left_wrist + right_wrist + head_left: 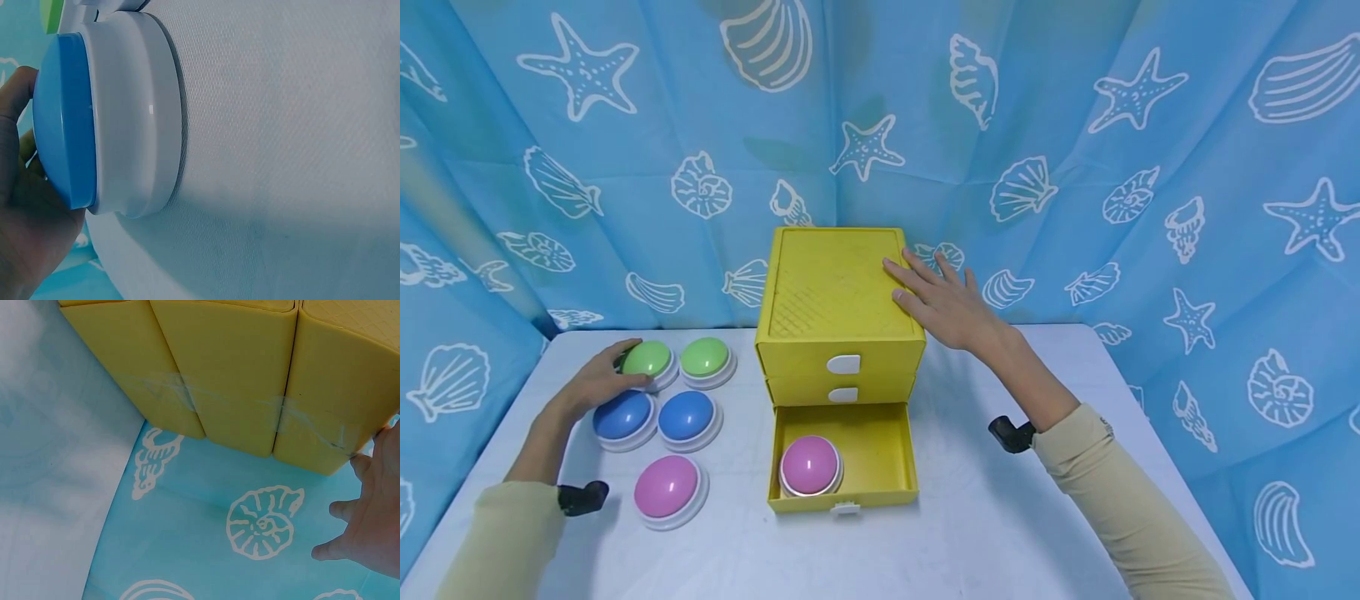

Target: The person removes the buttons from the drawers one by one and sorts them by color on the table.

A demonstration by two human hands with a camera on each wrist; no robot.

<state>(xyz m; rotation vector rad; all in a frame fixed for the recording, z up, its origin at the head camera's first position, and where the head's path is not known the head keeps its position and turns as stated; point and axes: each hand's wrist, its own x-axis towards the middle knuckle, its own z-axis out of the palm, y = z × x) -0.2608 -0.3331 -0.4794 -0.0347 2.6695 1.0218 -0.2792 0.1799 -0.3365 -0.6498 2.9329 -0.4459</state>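
My left hand (pixel 597 385) reaches over a blue button (pixel 622 415) to the far-left green button (pixel 646 358), its thumb in front and fingers behind the dome. The left wrist view has that blue button (pixel 65 125) side-on, with part of my left hand (pixel 31 212) behind it. My right hand (pixel 951 307) rests with spread fingers on the top right edge of a yellow drawer cabinet (pixel 842 283). Its bottom drawer (pixel 880 458) is pulled out, with a pink button (pixel 810 465) in its left part. The two upper drawers are closed.
A second green button (pixel 703 358), another blue button (pixel 687 415) and a pink button (pixel 667 490) stand on the white table (pixel 985 517) left of the cabinet. Blue curtains (pixel 865 92) with white shell prints hang behind and at the sides.
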